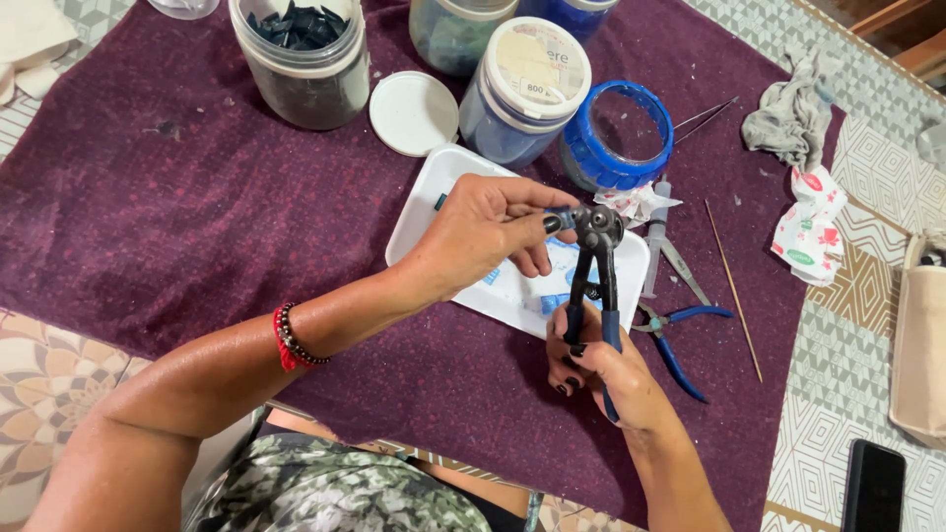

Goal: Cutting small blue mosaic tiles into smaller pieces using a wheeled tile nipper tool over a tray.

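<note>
We see a purple cloth (148, 207) spread over a patterned table (857, 365), and along its far edge stand an open jar of dark pieces (301, 59), a loose white lid (413, 112), a capped jar of pale blue pieces (520, 94) and a blue-rimmed open jar (619, 138) lying on its side. To the right we find tweezers (705, 118), a thin wooden stick (732, 288), blue-handled pliers (675, 340), a grey rag (793, 113) and a crumpled printed wrapper (810, 227). A black phone (873, 488) lies at the near right corner, close to a beige bag (919, 345).
</note>
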